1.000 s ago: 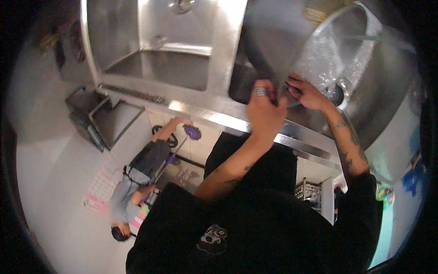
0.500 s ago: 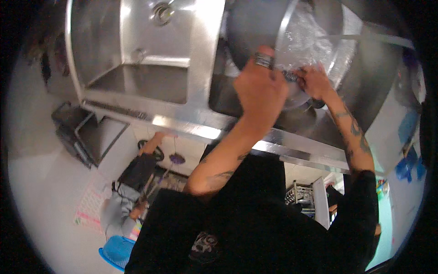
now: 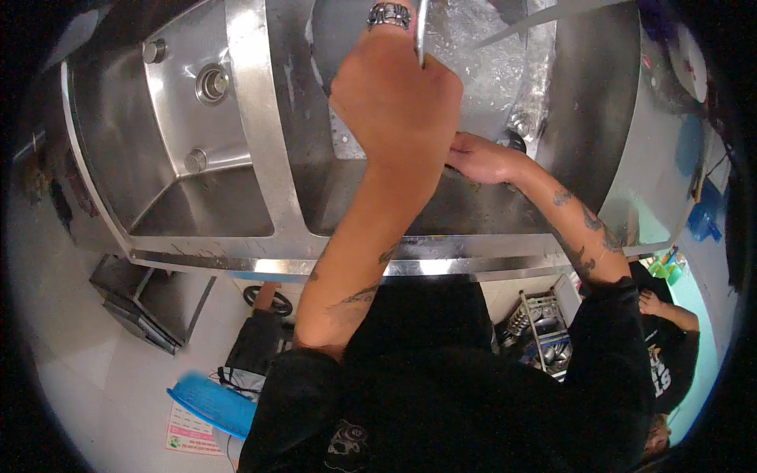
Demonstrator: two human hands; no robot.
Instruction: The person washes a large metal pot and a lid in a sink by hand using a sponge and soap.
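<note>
A large round metal bowl stands tilted in the right sink basin, its inner face wet and shiny. My left hand is closed around the bowl's thin rim near the top middle, with a wide patterned silver ring on one finger. Lower and to the right, my right hand has its fingers curled at the bowl's near edge. The fingertips are partly hidden behind my left hand, so what they grip is unclear. A small black part shows just behind the right hand.
The left basin has a round drain. A blurred grey tube crosses above the right basin. Behind me are a blue basket, a rack of metalware, a dark-clothed person and a co-worker in black.
The view has shifted, with more of the left basin showing. My left hand appears higher and larger; my right hand sits lower on the bowl's near side.
</note>
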